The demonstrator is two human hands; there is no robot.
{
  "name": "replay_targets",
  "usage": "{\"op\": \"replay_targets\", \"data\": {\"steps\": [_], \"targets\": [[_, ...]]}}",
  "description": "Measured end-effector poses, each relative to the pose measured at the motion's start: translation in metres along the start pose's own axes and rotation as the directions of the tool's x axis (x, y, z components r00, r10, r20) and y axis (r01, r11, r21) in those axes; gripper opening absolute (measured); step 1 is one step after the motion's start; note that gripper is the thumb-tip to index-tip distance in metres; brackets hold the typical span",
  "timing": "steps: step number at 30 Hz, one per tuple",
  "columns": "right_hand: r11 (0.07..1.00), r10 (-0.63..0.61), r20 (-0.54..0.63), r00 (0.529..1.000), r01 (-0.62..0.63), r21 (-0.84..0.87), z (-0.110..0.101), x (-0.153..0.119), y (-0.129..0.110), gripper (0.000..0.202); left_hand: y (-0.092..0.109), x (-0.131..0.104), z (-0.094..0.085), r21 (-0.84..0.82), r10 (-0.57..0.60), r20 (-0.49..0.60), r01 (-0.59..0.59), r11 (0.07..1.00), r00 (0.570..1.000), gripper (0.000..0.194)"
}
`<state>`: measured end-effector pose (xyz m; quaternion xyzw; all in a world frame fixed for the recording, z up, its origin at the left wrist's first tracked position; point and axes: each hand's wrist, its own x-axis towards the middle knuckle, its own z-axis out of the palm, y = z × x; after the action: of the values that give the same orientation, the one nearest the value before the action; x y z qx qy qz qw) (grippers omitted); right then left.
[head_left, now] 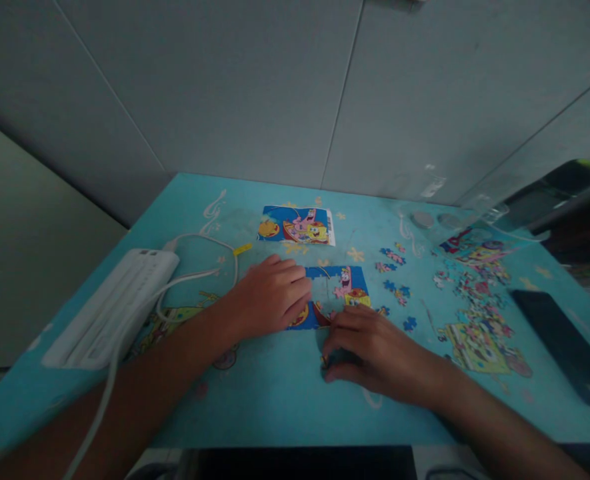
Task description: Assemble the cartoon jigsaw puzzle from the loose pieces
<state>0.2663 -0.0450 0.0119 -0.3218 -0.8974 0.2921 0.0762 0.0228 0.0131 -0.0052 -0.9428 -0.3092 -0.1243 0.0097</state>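
Observation:
A partly assembled jigsaw puzzle [319, 274] with a blue edge and a gap inside lies on the light-blue table. My left hand [273, 293] rests over its left side, fingers curled together; whatever is beneath them is hidden. At its lower right edge is my right hand [357, 343], with a small puzzle piece [324, 361] between thumb and fingers. Behind the puzzle lies a printed picture card [297, 225] with cartoon figures on blue. Loose blue and pink pieces [397, 291] are scattered right of the puzzle.
A white power strip [119, 307] with a looping cable [235, 267] stands at the left. To the right are a heap of loose pieces [479, 283], a clear container [495, 233] and a dark phone [565, 343]. Grey panels [245, 87] rise behind the table [255, 407].

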Motion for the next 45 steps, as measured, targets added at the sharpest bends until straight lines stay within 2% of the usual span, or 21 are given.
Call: {"op": "replay_targets", "data": {"steps": [6,12,15,19,23,30,33,37,41,45], "targets": [[0.999,-0.002,-0.014,1.000,0.002,0.034,0.000,-0.001,0.001,0.023,0.000,0.000,0.003,0.021,0.014,-0.011,-0.014,1.000,1.000,0.026],[0.977,-0.013,-0.034,0.999,0.020,0.210,-0.006,-0.003,-0.001,0.011,0.000,-0.001,0.003,0.004,0.019,0.007,-0.019,1.000,1.000,0.025],[0.953,0.118,-0.145,0.982,-0.071,0.296,-0.010,-0.004,0.006,0.011,0.000,-0.001,0.002,0.004,0.020,0.003,-0.020,1.000,1.000,0.024],[0.916,0.303,-0.249,0.920,-0.209,0.342,-0.012,-0.003,0.019,0.010,0.000,0.000,0.002,0.020,0.033,-0.011,-0.033,0.999,0.999,0.024],[0.908,0.355,-0.306,0.883,-0.248,0.338,-0.010,0.001,0.029,0.011,0.002,0.000,0.003,0.021,0.058,-0.036,-0.057,0.998,0.998,0.026],[0.897,0.361,-0.310,0.880,-0.236,0.375,-0.008,0.009,0.032,0.014,0.007,0.001,0.000,-0.050,0.022,-0.027,-0.024,0.998,0.999,0.024],[0.873,0.365,-0.306,0.879,-0.210,0.439,-0.009,0.012,0.028,0.012,0.011,0.002,-0.003,-0.089,0.009,-0.032,-0.012,0.996,0.999,0.018],[0.790,0.355,-0.274,0.894,-0.129,0.599,-0.011,0.015,0.022,0.010,0.015,0.001,-0.002,-0.161,0.054,-0.060,-0.063,0.985,0.997,0.032],[0.732,0.386,-0.255,0.886,-0.127,0.669,-0.013,0.016,0.017,0.013,0.014,0.000,0.002,-0.182,0.087,-0.067,-0.098,0.978,0.994,0.024],[0.729,0.384,-0.251,0.889,-0.125,0.673,-0.012,0.015,0.016,0.016,0.013,-0.001,0.004,-0.186,0.095,-0.086,-0.110,0.976,0.992,0.028]]}}
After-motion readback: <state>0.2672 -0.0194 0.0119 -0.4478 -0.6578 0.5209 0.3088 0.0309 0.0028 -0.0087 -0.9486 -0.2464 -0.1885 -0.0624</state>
